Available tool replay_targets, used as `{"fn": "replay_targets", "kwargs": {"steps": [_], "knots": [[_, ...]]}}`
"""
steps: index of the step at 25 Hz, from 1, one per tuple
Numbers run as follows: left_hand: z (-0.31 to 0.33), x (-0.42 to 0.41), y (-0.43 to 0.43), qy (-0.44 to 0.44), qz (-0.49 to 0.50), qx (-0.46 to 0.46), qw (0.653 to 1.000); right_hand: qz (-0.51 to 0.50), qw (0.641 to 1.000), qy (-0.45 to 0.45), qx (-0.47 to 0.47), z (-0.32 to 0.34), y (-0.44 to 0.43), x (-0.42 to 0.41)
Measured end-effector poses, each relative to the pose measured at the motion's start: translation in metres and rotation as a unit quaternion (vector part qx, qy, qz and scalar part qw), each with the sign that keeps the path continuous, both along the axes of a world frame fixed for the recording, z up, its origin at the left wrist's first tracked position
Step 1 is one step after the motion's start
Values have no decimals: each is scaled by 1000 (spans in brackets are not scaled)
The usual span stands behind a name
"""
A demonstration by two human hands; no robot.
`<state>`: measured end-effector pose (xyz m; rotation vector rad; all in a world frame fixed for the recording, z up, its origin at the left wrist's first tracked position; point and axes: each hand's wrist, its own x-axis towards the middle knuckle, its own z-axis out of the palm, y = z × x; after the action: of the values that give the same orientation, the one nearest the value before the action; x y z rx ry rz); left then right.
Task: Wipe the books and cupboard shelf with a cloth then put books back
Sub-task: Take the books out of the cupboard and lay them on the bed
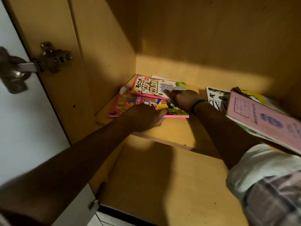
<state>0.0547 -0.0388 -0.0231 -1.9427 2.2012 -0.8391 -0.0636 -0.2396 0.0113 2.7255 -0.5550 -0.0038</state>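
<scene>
Both my arms reach into a wooden cupboard. On the upper shelf [172,129], in the back left corner, lie colourful children's books. A pink-edged "Copy Colour" book [151,87] rests on top, overlapping a pink worksheet book [130,101]. My left hand [143,118] grips the front edge of the worksheet book, thumb on its cover. My right hand [182,97] lies flat, fingers spread, on the Copy Colour book. A green band circles my right wrist. No cloth is visible.
A second stack lies on the shelf's right side: a pale pink booklet [263,118] on top of a black-and-white book [216,98] and others. The lower shelf [162,185] sits below. The white door [24,128] with its metal hinge [52,57] stands open at left.
</scene>
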Motion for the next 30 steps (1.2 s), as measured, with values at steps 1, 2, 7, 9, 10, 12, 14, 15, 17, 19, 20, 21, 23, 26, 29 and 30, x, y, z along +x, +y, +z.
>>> {"fn": "replay_targets", "kwargs": {"steps": [1,2,7,9,10,12,14,15,17,19,20,21,23,26,29,30], "knots": [[3,-1,-1,27,4,5,1000,23,1000,19,-8,1,1,4],[7,-1,-1,62,13,17,998,44,998,24,-24,1,0,10],[3,1,9,376,81,-17,923,-35,994,-70,-80,13,-5,25],[-6,4,5,419,81,-58,903,-80,991,-83,-75,3,-1,31],[-10,6,2,377,100,-62,919,-89,989,-91,-68,-3,3,34],[-10,8,-2,301,170,-44,937,-104,987,-116,-51,-6,8,36],[-4,4,-7,247,224,-10,943,-103,983,-152,-26,8,12,29],[0,0,-9,208,227,4,951,-97,981,-169,-19,17,12,22],[6,-5,-16,118,173,-41,977,-107,974,-196,-30,39,12,3],[18,-8,-24,71,131,-116,982,-111,967,-226,-49,59,18,-21],[26,-7,-28,70,130,-141,979,-103,961,-251,-50,68,23,-32],[37,-6,-30,82,137,-160,974,-98,954,-278,-51,77,31,-44],[62,-6,-31,95,163,-177,966,-106,943,-312,-46,87,45,-60],[101,-15,-27,120,178,-159,964,-139,931,-337,-21,101,72,-83],[124,-42,-11,170,108,-181,963,-167,908,-384,24,116,106,-109],[126,-53,-8,193,95,-182,959,-169,897,-405,53,119,114,-115]]}}
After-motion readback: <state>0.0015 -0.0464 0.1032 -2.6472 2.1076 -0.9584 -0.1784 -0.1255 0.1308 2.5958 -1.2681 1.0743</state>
